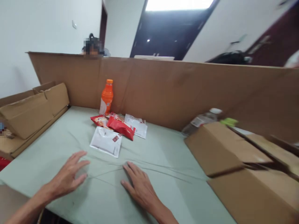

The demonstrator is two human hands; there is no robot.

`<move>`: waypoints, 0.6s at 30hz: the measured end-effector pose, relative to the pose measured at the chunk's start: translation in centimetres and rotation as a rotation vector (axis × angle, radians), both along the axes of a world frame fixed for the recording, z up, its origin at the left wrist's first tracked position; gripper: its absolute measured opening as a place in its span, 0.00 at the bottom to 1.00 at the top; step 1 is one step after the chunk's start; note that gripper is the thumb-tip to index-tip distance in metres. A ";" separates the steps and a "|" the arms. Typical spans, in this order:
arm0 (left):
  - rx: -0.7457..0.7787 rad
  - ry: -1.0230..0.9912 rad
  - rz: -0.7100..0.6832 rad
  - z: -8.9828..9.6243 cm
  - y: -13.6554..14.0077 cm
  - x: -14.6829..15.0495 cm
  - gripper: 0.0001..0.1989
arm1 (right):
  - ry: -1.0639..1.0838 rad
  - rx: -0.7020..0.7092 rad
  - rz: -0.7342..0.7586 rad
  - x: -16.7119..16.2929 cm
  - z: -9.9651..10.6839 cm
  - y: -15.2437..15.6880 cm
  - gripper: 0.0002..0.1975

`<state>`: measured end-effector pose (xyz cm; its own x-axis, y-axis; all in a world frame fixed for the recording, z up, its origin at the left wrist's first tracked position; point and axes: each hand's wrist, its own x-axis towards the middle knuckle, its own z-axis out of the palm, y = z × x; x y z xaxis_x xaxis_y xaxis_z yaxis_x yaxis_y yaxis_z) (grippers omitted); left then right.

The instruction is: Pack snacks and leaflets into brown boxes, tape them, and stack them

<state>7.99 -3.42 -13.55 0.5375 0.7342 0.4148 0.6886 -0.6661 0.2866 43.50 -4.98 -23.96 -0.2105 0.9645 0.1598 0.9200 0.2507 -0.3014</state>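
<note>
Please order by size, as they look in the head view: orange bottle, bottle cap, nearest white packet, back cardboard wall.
Back cardboard wall
Nearest white packet, though nearer the camera
Orange bottle
Bottle cap

Two hands: one left hand (68,174) at 10 o'clock, one right hand (140,186) at 12. One orange bottle (106,97) at 11, one clear bottle (198,121) at 1. Two white packets (106,141) between 11 and 12. Red packets (122,127) at 11: at least two, but they overlap.
</note>
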 end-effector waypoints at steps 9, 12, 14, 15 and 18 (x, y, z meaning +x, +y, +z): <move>0.489 -0.197 0.647 12.4 8.5 -16.4 0.26 | 0.303 0.131 0.018 -4.9 -1.2 8.5 0.25; 0.479 -0.252 0.719 14.3 11.4 -20.0 0.34 | 0.482 0.168 -0.021 -5.0 -1.6 8.0 0.24; 0.438 -0.276 0.725 14.8 12.8 -21.2 0.30 | 0.538 0.163 -0.037 -5.1 -1.4 7.9 0.23; 0.415 -0.280 0.720 15.0 13.2 -21.4 0.25 | 0.550 0.159 -0.043 -5.1 -1.3 7.9 0.22; 0.342 -0.263 0.690 15.3 12.9 -21.2 0.09 | 0.595 0.147 -0.059 -5.2 -0.7 8.1 0.22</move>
<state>-13.19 9.48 1.72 -0.1364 0.6745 0.7256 0.9145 -0.1959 0.3540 38.27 3.16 -24.62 0.0083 0.9306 0.3660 0.6184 0.2828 -0.7332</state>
